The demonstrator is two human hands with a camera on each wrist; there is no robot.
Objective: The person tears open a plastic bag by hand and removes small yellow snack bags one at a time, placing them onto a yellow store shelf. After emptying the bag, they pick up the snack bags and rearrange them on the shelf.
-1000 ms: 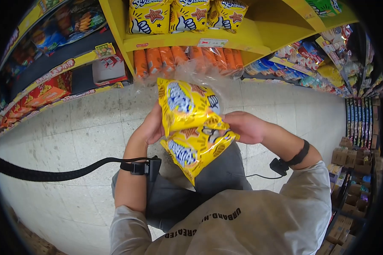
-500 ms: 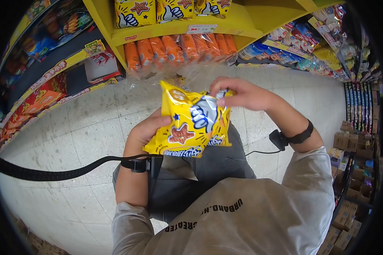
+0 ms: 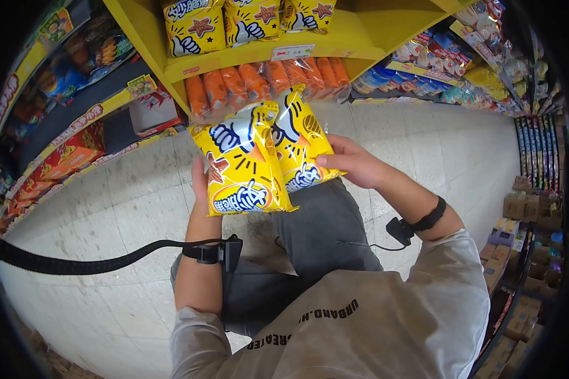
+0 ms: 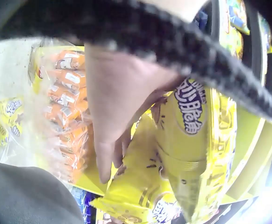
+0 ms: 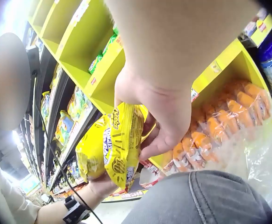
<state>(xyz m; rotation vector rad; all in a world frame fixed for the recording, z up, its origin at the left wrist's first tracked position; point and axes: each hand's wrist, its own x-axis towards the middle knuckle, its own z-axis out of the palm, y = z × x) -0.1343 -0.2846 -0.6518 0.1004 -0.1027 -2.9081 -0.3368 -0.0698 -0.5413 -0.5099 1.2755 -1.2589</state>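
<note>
Two yellow snack bags are held up side by side over the person's knees. The left hand (image 3: 200, 184) grips the left bag (image 3: 241, 161) at its left edge, most of its fingers hidden behind it. At the lower right edge of the right bag (image 3: 301, 142), the right hand (image 3: 354, 162) pinches with its thumb in front. The left bag partly overlaps the right one. In the right wrist view the right hand (image 5: 161, 116) has its thumb and fingers around a bag (image 5: 122, 144). The left wrist view shows the left hand (image 4: 119, 93) against the bags.
Yellow bags (image 3: 253, 22) stand on the yellow shelf (image 3: 234, 58) ahead, with orange packs (image 3: 224, 88) in clear plastic below. Shelves of snacks flank both sides, and cartons (image 3: 521, 211) stack at the right. A loose yellow bag (image 4: 10, 119) lies on the floor in the left wrist view.
The two bags, stacked together half a second ago, are now spread side by side and turned. The right hand has moved down from the top edge to the right bag's lower edge.
</note>
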